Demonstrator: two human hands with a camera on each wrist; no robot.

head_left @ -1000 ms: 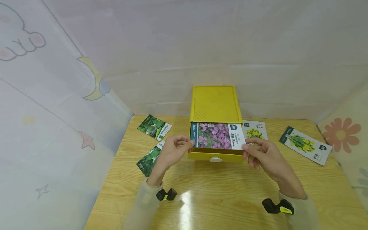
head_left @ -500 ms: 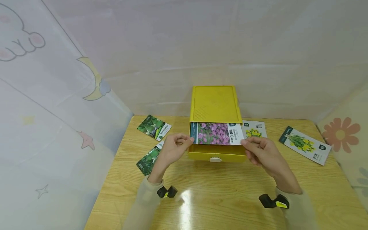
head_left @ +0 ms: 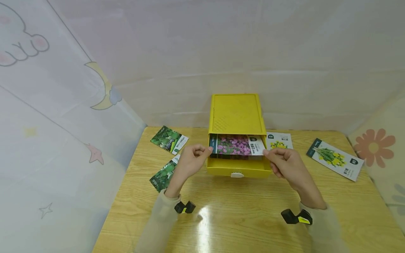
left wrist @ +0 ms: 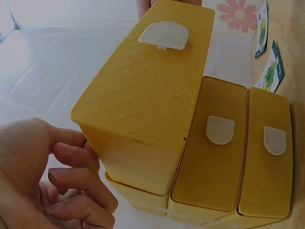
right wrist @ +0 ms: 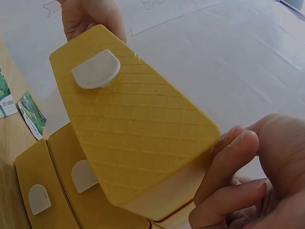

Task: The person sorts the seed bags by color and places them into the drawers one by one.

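A seed packet (head_left: 235,146) with pink-purple flowers lies flat over the pulled-out top drawer (head_left: 259,173) of a yellow drawer box (head_left: 237,112); its far edge is inside the opening under the box's top. My left hand (head_left: 190,162) pinches the packet's left edge, and my right hand (head_left: 288,168) pinches the right edge. In the left wrist view, the left hand (left wrist: 62,176) is beside the drawer wall, its fingertips partly hidden. Curled fingers of the right hand (right wrist: 252,181) show at the drawer's other side. Both wrist views hide the packet behind the drawer front.
Two closed drawers (left wrist: 205,148) sit below the open one. Two green vegetable packets (head_left: 166,138) lie left on the wooden table (head_left: 240,214). Yellow-flowered packets lie right: one (head_left: 278,140) beside the box, another (head_left: 336,159) near the table's edge. A cloth backdrop (head_left: 177,88) stands behind.
Both hands have moved the pink-flower packet away from me and lower into the drawer. More of the drawer's yellow inside shows in front of it. The other packets have stayed put.
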